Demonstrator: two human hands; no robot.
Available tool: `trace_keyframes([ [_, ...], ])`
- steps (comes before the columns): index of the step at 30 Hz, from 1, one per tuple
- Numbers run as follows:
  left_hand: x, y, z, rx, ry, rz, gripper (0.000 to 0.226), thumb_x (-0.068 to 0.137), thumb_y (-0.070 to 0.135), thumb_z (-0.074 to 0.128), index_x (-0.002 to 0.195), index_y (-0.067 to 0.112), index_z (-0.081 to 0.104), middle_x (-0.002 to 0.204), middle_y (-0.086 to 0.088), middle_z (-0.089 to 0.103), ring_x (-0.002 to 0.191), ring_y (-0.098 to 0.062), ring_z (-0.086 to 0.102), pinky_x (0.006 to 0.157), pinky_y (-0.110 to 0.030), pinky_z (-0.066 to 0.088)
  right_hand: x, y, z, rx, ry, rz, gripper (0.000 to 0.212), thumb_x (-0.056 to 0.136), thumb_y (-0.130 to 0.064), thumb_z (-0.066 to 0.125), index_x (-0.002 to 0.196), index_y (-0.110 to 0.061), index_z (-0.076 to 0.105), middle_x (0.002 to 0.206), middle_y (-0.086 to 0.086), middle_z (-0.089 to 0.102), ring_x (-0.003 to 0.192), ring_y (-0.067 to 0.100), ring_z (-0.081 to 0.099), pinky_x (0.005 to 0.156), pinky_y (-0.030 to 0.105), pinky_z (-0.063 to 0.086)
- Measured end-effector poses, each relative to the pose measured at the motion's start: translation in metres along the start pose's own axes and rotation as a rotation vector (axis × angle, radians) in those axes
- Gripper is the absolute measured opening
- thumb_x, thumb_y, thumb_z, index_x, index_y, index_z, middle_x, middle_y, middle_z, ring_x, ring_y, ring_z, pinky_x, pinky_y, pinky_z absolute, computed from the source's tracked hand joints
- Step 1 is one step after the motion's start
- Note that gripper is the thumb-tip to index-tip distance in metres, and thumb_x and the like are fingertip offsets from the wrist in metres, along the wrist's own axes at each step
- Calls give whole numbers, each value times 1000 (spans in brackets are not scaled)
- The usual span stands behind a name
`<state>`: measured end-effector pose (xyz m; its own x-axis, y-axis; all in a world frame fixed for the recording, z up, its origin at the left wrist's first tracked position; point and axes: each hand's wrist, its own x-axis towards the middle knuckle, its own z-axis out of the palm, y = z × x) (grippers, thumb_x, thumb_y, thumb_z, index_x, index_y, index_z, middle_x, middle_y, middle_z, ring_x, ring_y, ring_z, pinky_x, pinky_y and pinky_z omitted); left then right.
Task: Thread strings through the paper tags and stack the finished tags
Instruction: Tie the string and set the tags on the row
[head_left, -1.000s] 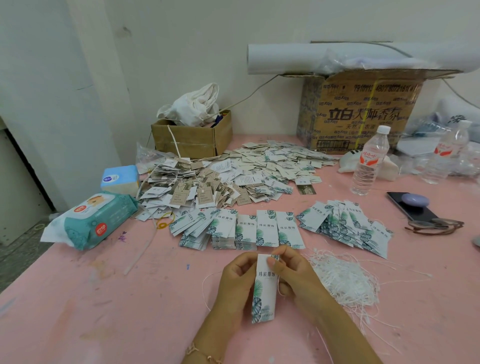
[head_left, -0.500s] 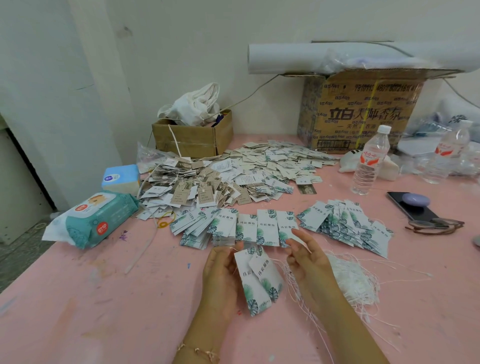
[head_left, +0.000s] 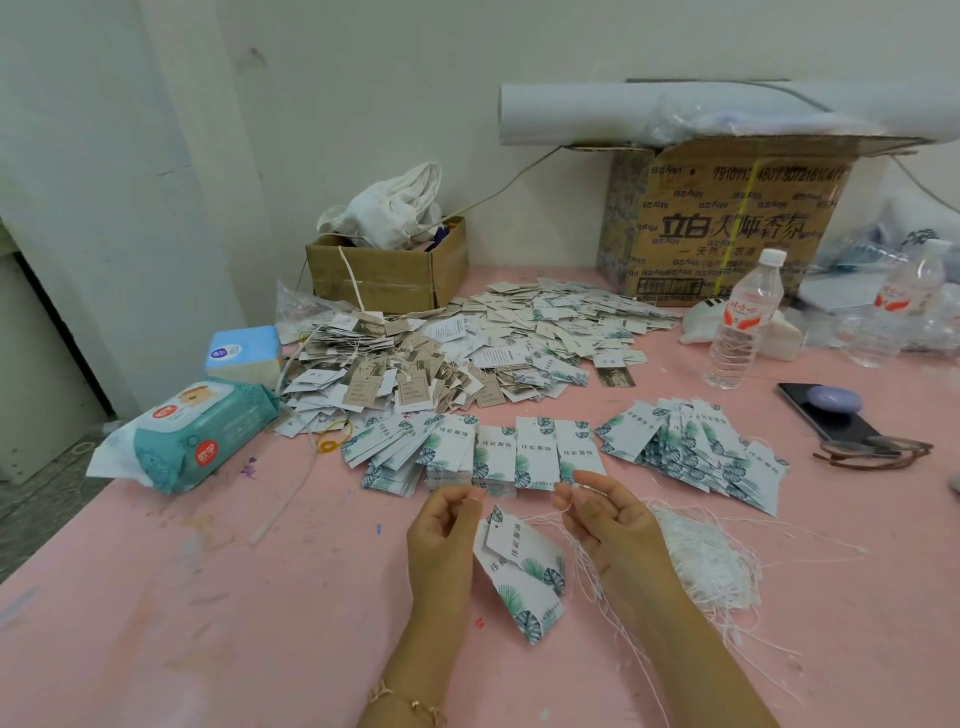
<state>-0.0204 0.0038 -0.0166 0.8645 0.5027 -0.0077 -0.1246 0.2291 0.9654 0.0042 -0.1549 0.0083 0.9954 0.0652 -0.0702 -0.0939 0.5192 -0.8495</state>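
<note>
Two white paper tags with green leaf print (head_left: 519, 566) hang fanned between my hands on a white string (head_left: 540, 515), low over the pink table (head_left: 208, 597). My left hand (head_left: 441, 535) has its fingers curled and pinches the string at the tags' top end. To the right, my right hand (head_left: 608, 519) pinches the other end of the string, and a few strands trail down beneath it. Just right of that hand lies a heap of loose white strings (head_left: 706, 561). Stacks of the same tags (head_left: 493, 452) stand in a row behind my hands.
More leaf tags (head_left: 691, 452) are fanned at the right; a big pile of strung tags (head_left: 467, 353) lies further back. Wet wipes (head_left: 192, 436) and a tissue box (head_left: 244, 353) sit left. Behind are a small carton (head_left: 384, 270), a large carton (head_left: 727, 218), a water bottle (head_left: 743, 322), a phone (head_left: 826, 415) and glasses (head_left: 872, 449).
My hands have moved apart. The tags, held upright together a second ago, now hang fanned between them. My right hand has drawn the string out to the right.
</note>
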Motion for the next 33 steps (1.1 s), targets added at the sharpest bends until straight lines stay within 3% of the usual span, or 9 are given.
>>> trace_keyframes([
  [6,-4,1,3,121,-47,78,9,82,27,76,78,35,74,68,0,59,63,-8,52,64,-28,44,0,5,3,-116,-26,-53,23,71,-8,72,93,-4,69,92,19,73,84,19,72,67,19,55],
  [10,-9,2,5,227,-142,211,16,79,24,78,77,39,75,74,6,67,63,-1,50,60,-14,43,-3,8,6,-230,-95,-76,20,68,-14,76,85,-5,70,93,18,74,81,23,72,65,26,57],
  [13,-12,1,8,274,-219,298,19,78,15,79,75,34,76,81,9,70,65,-2,51,64,-15,44,-6,10,8,-381,-111,-118,17,67,-24,78,81,-16,74,87,9,75,80,22,70,71,32,57],
  [17,-12,0,9,263,-248,309,13,78,13,79,76,26,77,80,6,70,64,-3,49,64,-16,43,-8,10,10,-409,-100,-139,15,64,-25,78,78,-19,75,79,6,73,74,16,67,68,28,54],
  [27,-11,0,8,241,-225,313,21,80,16,78,79,36,76,81,7,70,66,0,51,63,-15,43,-6,11,6,-393,-122,-107,23,64,-29,79,80,-14,75,81,13,73,74,23,70,64,27,56],
  [33,-12,1,7,242,-230,331,14,77,18,79,78,32,77,80,3,69,65,-2,50,63,-14,41,-6,13,5,-438,-134,-102,19,66,-30,78,80,-17,75,81,10,74,75,22,70,68,30,57],
])
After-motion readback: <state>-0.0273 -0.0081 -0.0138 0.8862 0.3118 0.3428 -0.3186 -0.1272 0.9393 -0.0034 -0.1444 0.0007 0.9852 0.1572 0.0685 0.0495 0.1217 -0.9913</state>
